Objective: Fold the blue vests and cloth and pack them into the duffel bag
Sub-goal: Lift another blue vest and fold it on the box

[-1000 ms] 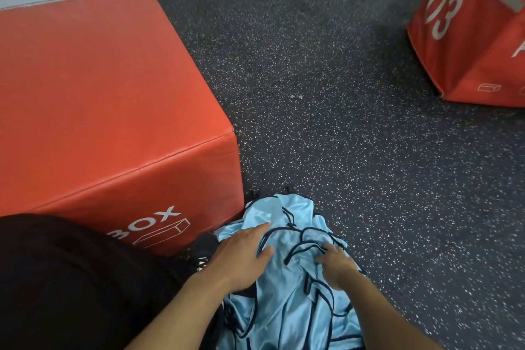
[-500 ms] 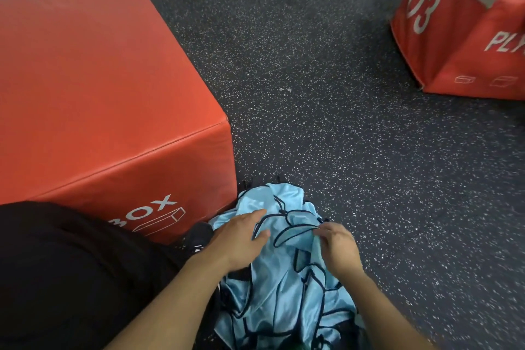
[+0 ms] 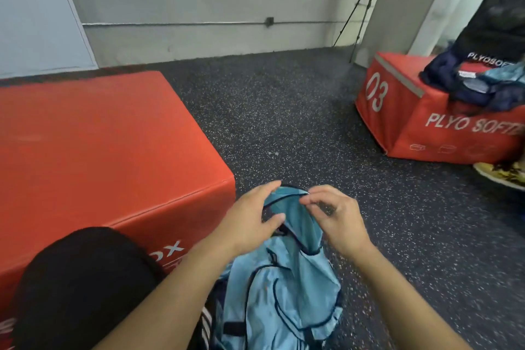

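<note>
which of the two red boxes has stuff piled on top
The far red box at the right, marked 03, has a dark blue bag and light blue fabric piled on it. The near red box at the left shows a bare top.

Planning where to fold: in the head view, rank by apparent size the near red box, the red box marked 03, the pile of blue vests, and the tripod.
1. Near red box, largest, though closest.
2. Pile of blue vests and red box marked 03: look alike; the box is farther and cut off, so unranked.
3. Tripod, smallest, farthest.

Even, soft indoor light, wide-angle bending (edges especially), slight motion blur.
</note>
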Available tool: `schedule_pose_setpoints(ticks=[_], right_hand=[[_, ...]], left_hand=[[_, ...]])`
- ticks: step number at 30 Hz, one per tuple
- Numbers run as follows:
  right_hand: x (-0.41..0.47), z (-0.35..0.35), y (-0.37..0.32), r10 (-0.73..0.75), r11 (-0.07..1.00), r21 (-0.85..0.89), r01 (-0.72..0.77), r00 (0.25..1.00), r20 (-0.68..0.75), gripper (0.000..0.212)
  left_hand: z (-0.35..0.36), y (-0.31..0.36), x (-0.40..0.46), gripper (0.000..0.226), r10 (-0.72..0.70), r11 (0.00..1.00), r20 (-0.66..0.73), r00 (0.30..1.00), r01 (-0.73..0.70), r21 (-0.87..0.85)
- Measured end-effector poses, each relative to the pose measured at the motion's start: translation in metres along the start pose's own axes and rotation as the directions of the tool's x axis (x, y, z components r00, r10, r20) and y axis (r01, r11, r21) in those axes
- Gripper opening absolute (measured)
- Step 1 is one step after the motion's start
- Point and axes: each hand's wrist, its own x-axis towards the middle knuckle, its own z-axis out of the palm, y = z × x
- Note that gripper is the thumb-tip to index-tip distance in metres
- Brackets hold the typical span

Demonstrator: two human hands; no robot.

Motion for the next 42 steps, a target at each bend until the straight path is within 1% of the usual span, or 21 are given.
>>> schedule_pose_setpoints(ticks=[3, 5, 6, 7, 9, 12, 14, 18, 20, 22, 25, 28, 30, 32, 33, 35, 40, 42], right_hand=[[0.046, -0.021, -0.061, -0.139, 0.99, 0.033, 0.139, 0.99, -0.015, 0.026], [0.077, -0.036, -0.105, -0.223, 0.973, 0.055, 0.225, 0.974, -0.031, 0.025], [0.092, -0.044, -0.126, -0.258, 0.963, 0.067, 0.26, 0.965, -0.043, 0.024], [0.106, -0.051, -0.147, -0.288, 0.953, 0.081, 0.292, 0.956, -0.059, 0.024], [0.134, -0.064, -0.183, -0.33, 0.935, 0.108, 0.339, 0.94, -0.088, 0.025], [0.17, -0.075, -0.232, -0.372, 0.911, 0.157, 0.382, 0.924, -0.09, 0.023], [0.19, -0.077, -0.263, -0.375, 0.901, 0.208, 0.38, 0.925, -0.066, 0.023], [0.221, -0.075, -0.329, -0.41, 0.896, 0.204, 0.394, 0.911, 0.045, 0.029], [0.229, -0.071, -0.362, -0.43, 0.893, 0.196, 0.405, 0.896, 0.111, 0.033], [0.234, -0.063, -0.393, -0.449, 0.888, 0.196, 0.416, 0.876, 0.178, 0.04], [0.236, -0.044, -0.438, -0.489, 0.871, 0.207, 0.446, 0.832, 0.261, 0.052], [0.232, -0.02, -0.477, -0.523, 0.85, 0.268, 0.454, 0.788, 0.324, 0.057], [0.227, -0.006, -0.5, -0.526, 0.84, 0.358, 0.407, 0.771, 0.359, 0.053], [0.222, 0.008, -0.517, -0.54, 0.807, 0.481, 0.342, 0.758, 0.366, 0.037], [0.22, 0.016, -0.524, -0.547, 0.779, 0.548, 0.306, 0.759, 0.353, 0.029], [0.216, 0.037, -0.532, -0.548, 0.72, 0.646, 0.254, 0.779, 0.305, 0.022], [0.212, 0.079, -0.541, -0.489, 0.595, 0.799, 0.094, 0.831, 0.266, 0.022], [0.215, 0.083, -0.547, -0.467, 0.553, 0.83, 0.077, 0.853, 0.232, 0.023]], left_hand=[[-0.059, 0.027, 0.02, 0.08, 0.105, 0.992, -0.113, 0.988, -0.096, 0.087], [-0.103, 0.044, 0.03, 0.088, 0.124, 0.985, -0.165, 0.978, -0.101, 0.14], [-0.125, 0.052, 0.032, 0.088, 0.118, 0.983, -0.187, 0.975, -0.088, 0.16], [-0.148, 0.06, 0.034, 0.085, 0.112, 0.982, -0.214, 0.97, -0.076, 0.172], [-0.194, 0.071, 0.033, 0.071, 0.11, 0.987, -0.281, 0.954, -0.07, 0.147], [-0.264, 0.082, 0.028, 0.048, 0.104, 0.995, -0.426, 0.899, -0.092, 0.048], [-0.309, 0.092, 0.021, 0.038, 0.112, 0.993, -0.499, 0.86, -0.113, 0.029], [-0.388, 0.121, 0.002, 0.032, 0.112, 0.99, -0.664, 0.739, -0.138, 0.012], [-0.423, 0.137, -0.009, 0.032, 0.1, 0.99, -0.71, 0.697, -0.141, 0.0], [-0.453, 0.149, -0.02, 0.034, 0.102, 0.989, -0.725, 0.681, -0.149, -0.001], [-0.486, 0.16, -0.037, 0.034, 0.147, 0.989, -0.727, 0.671, -0.125, 0.083], [-0.51, 0.168, -0.057, 0.032, 0.166, 0.985, -0.724, 0.67, -0.081, 0.15], [-0.523, 0.171, -0.07, 0.031, 0.165, 0.982, -0.72, 0.674, -0.043, 0.185], [-0.536, 0.172, -0.083, 0.027, 0.158, 0.978, -0.717, 0.679, -0.008, 0.208], [-0.542, 0.171, -0.089, 0.026, 0.153, 0.978, -0.717, 0.68, -0.001, 0.208], [-0.551, 0.169, -0.1, 0.025, 0.133, 0.979, -0.712, 0.69, 0.019, 0.201], [-0.552, 0.139, -0.131, 0.01, 0.081, 0.978, -0.668, 0.74, 0.071, 0.197], [-0.546, 0.122, -0.143, 0.019, 0.03, 0.987, -0.64, 0.768, 0.077, 0.139]])
